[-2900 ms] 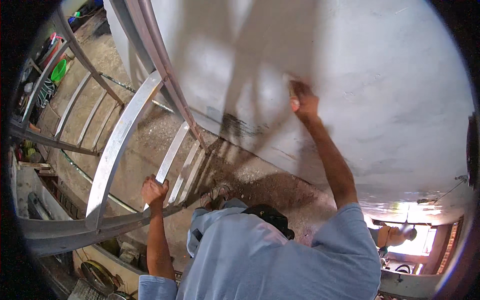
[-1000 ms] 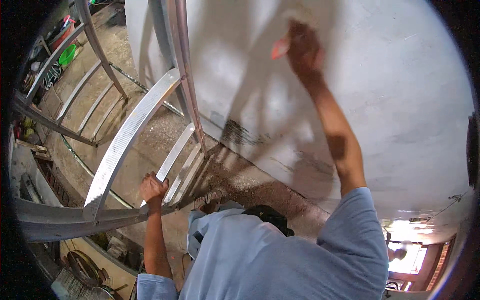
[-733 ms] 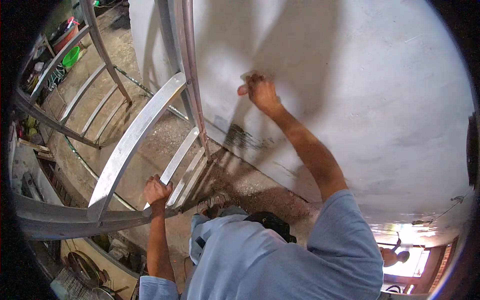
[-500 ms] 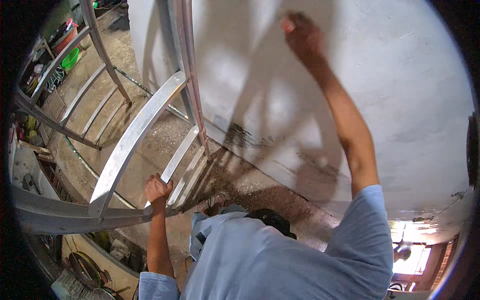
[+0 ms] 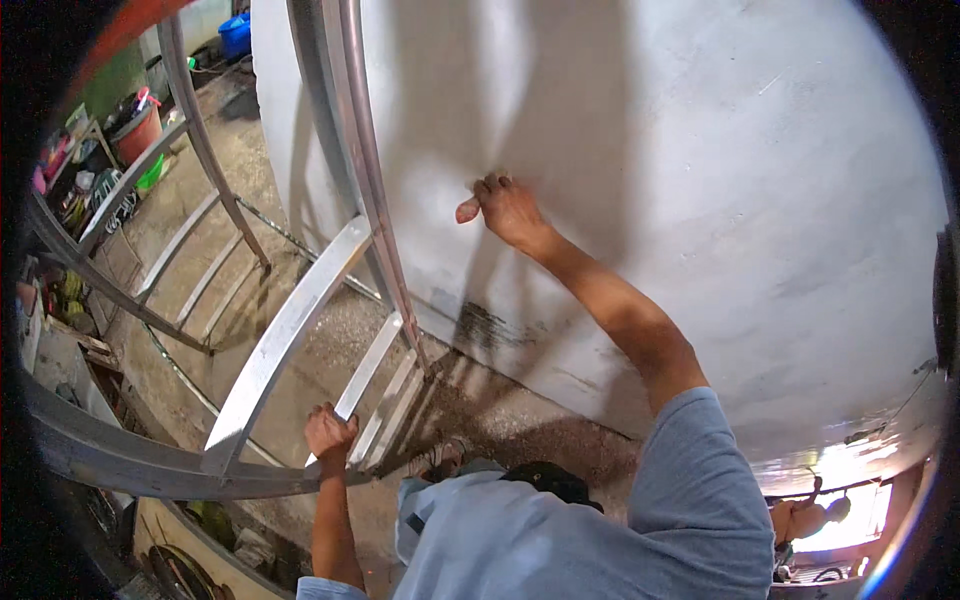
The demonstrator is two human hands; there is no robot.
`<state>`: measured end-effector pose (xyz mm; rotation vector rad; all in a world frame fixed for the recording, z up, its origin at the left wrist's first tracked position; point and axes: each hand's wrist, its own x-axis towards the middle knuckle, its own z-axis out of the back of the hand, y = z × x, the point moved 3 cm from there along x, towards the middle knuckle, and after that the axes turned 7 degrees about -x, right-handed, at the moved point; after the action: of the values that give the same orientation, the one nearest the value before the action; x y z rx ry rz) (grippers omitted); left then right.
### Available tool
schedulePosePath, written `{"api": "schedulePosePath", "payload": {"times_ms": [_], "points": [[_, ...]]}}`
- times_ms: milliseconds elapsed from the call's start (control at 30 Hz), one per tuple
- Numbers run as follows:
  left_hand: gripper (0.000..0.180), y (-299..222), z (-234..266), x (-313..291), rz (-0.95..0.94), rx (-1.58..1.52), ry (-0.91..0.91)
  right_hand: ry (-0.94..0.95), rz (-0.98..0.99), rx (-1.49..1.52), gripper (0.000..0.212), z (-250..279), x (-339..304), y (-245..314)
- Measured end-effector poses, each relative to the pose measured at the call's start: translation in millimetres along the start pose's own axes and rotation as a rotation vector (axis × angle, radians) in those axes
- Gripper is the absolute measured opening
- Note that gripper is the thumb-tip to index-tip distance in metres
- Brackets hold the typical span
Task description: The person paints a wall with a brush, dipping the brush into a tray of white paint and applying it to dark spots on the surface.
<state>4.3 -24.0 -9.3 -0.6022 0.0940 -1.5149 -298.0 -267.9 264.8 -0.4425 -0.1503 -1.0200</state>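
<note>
A metal stepladder point(image 5: 290, 335) with ribbed flat rungs stands at the left, beside a pale grey-white wall point(image 5: 780, 220). My left hand point(image 5: 332, 434) is closed round the end of a lower rung point(image 5: 368, 368), close to the side rail. My right hand point(image 5: 512, 212) is raised at the wall, its fingers curled in. A small pinkish shape shows at its thumb side; whether it is the thumb or a held piece cannot be made out. Dark shadows of the arm and ladder fall on the wall.
Dark stains point(image 5: 480, 325) mark the wall's foot. Behind the ladder are a red bucket point(image 5: 138, 135), a green basin point(image 5: 150, 172) and a blue tub point(image 5: 235, 36). A hose point(image 5: 180, 375) crosses the concrete floor. Another person point(image 5: 800, 520) is at the lower right, near a bright opening.
My right hand has come down and to the left along the wall. My left hand keeps its hold on the rung. The view has shifted slightly.
</note>
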Motion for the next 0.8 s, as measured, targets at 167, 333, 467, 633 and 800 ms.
{"api": "schedulePosePath", "payload": {"times_ms": [167, 333, 467, 633, 800], "points": [[0.038, -2.0, 0.6, 4.4, 0.067, 0.021, 0.117, -0.28, -0.098, -0.184, 0.023, 90.7, 52.0, -68.2], [0.043, 0.4, -0.6, -6.6, -0.102, 0.085, -0.093, -0.629, 0.002, -0.188, 0.052, 251.1, 75.4, -91.4], [0.048, 8.4, -11.8, -6.5, -0.117, 0.055, -0.133, -0.535, -0.227, -0.67, 0.016, 260.2, 44.6, -115.9], [0.052, 7.7, -12.4, -6.1, 0.009, 0.064, 0.08, -0.252, 0.017, -0.505, 0.031, 81.4, -27.2, -84.0], [0.052, 8.2, -10.7, -3.2, 0.235, 0.114, 0.308, 0.041, -0.445, 0.206, 0.036, -22.3, -121.0, 6.6]]}}
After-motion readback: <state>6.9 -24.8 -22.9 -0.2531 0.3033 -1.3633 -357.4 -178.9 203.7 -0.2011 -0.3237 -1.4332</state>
